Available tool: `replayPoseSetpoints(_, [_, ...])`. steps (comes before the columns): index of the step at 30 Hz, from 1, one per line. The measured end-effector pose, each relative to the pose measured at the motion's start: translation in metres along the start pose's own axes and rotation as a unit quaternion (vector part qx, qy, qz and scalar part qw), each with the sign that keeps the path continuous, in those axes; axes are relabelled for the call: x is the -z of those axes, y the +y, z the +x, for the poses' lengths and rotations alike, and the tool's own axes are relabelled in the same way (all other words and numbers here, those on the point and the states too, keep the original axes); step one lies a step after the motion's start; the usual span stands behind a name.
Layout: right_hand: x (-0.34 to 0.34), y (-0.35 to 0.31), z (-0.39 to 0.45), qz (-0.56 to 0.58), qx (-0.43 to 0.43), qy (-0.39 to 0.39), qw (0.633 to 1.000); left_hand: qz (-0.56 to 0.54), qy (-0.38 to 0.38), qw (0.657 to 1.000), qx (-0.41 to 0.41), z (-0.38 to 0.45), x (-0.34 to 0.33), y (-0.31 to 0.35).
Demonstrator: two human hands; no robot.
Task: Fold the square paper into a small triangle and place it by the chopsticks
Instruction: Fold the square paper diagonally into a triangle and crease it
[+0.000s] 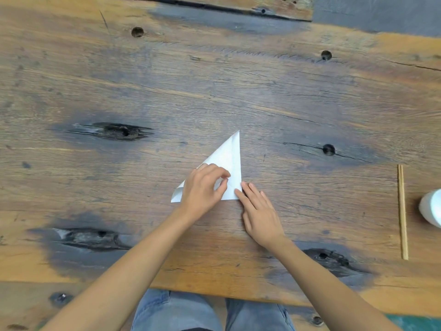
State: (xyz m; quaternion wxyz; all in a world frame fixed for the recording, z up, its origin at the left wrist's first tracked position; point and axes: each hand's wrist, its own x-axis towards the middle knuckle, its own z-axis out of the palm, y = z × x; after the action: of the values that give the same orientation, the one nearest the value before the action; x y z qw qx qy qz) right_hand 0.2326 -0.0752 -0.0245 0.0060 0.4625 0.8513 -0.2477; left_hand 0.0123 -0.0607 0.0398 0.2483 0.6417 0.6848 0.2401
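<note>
The white paper [229, 156], folded into a triangle, lies flat near the middle of the wooden table [214, 91], one tip pointing away from me. My left hand [202, 189] rests on its lower left part, thumb and forefinger pinching the paper's upper layer. My right hand [260, 211] lies flat beside it, fingertips pressing the paper's lower right corner. A pair of wooden chopsticks [402, 211] lies far to the right, pointing away from me, well apart from the paper.
A white rounded object [432, 207] sits at the right edge, just past the chopsticks. The tabletop has several dark knots and round holes [328, 149]. The table's near edge runs just above my knees [210, 314].
</note>
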Motion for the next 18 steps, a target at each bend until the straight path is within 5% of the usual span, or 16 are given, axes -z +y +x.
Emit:
replayPoseSetpoints(7, [-0.007,0.008,-0.016,0.038,-0.071,0.057,0.995,0.099,-0.013,0.994,-0.045,-0.014,-0.031,0.005])
replayPoseSetpoints(18, [-0.016,0.022,-0.026,0.018,-0.048,0.069,0.996,0.149,-0.049,0.984,-0.09,-0.018,-0.059,-0.003])
